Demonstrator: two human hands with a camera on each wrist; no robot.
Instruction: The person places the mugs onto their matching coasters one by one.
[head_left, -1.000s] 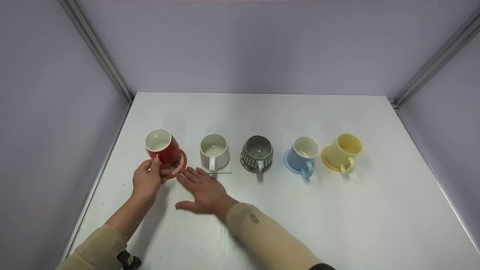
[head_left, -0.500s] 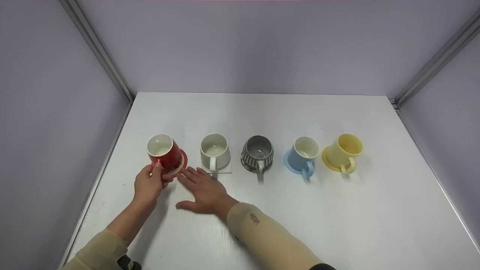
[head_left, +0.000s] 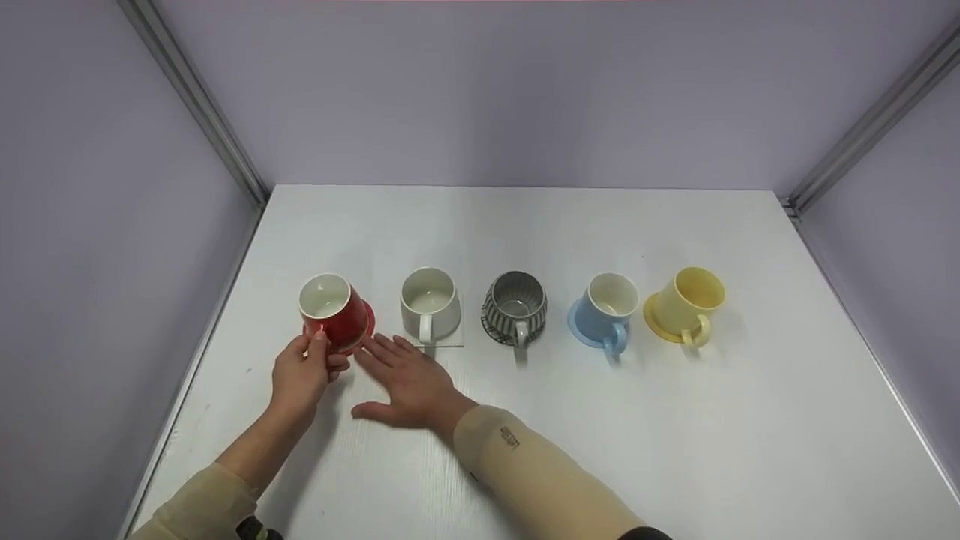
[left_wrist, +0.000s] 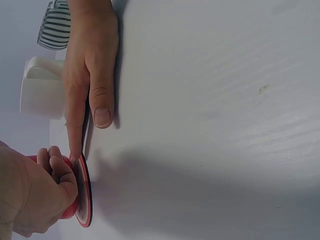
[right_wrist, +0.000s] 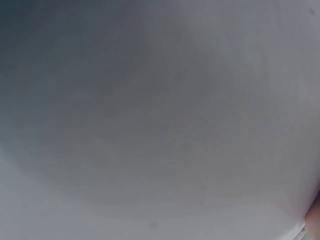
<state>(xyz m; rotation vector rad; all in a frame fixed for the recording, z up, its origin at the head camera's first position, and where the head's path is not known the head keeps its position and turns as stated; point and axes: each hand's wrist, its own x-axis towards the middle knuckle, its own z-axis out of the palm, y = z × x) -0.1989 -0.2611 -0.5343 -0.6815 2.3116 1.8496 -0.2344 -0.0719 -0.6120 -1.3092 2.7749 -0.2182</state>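
Note:
My left hand grips the handle of a red mug with a white inside, at the left of the row. Under the mug lies a red-rimmed round coaster, mostly covered by it. In the left wrist view the coaster shows edge-on just below the mug and the curled fingers. My right hand rests flat on the table, fingers straight and thumb spread, its fingertips at the coaster's near right edge. The right wrist view is mostly blurred tabletop.
Right of the red mug stand a white mug on a square coaster, a grey striped mug, a light blue mug on a blue coaster and a yellow mug on a yellow coaster. Walls border the white table.
My left hand has lowered the red mug toward the right and nearer to me, so it now covers most of the red coaster. The right hand has stayed still.

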